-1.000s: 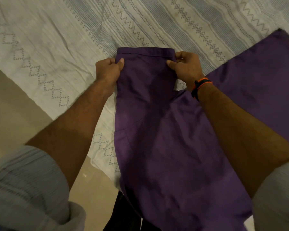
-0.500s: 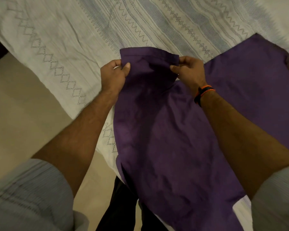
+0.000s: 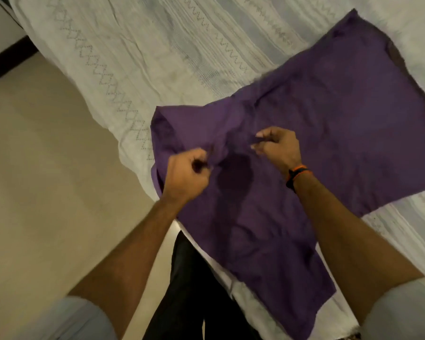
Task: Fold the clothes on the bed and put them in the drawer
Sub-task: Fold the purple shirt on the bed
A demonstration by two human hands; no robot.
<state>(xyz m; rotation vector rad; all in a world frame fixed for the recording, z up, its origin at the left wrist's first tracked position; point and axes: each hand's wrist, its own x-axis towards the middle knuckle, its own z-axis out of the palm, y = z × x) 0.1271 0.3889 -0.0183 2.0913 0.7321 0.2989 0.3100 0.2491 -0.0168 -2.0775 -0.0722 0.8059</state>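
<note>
Now both hands: left hand point(image 3: 185, 177), right hand point(image 3: 277, 147) pinch purple garment point(image 3: 329, 133).

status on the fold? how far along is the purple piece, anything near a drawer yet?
Early. Done: the purple cloth garment lies spread on the white patterned bedsheet, one flap turned over at its left end. In hand: the left hand and right hand each pinch fabric near the middle, grip closed. Left: the remaining folds and stowing; no drawer is in view.
</note>
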